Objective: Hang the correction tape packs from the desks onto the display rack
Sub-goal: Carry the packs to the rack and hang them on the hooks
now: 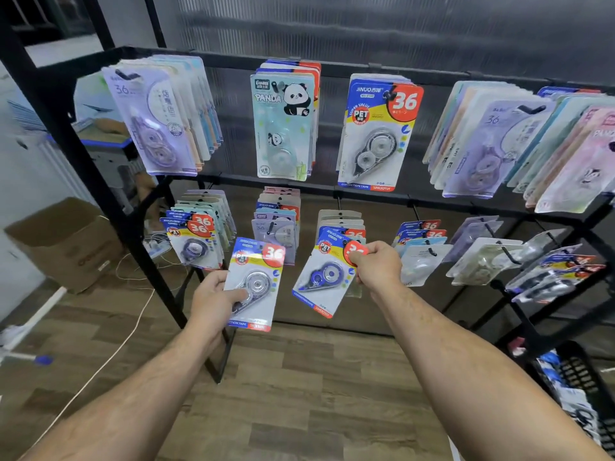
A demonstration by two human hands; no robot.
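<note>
Right hand: thumb and fingertips are clamped on the upper right corner of the blue pack, over its red badge. The pack hangs tilted, with its lower end swung to the left. Its top edge sits at the tip of a hook on the lower row of the display rack. Whether the hang hole is already threaded cannot be told.

Left hand: fingers are curled round the lower left edge of the grey pack, with the thumb lying across the blister. This pack is held in front of the rack, clear of any hook.

Probable faults:

1. Pivot. A one-corner pinch lets the card rotate, so the hole may slide off the hook tip rather than over it.
2. Early release. If the fingers part before the card seats, the pack is likely to drop to the floor.
3. Crowding. The stack already on this hook fills most of it (little free length appears to remain), so a hard push could tear the hole or dislodge those packs.
4. Left-side contact. The grey pack hangs near a neighbouring stack and could snag it if raised carelessly.
</note>
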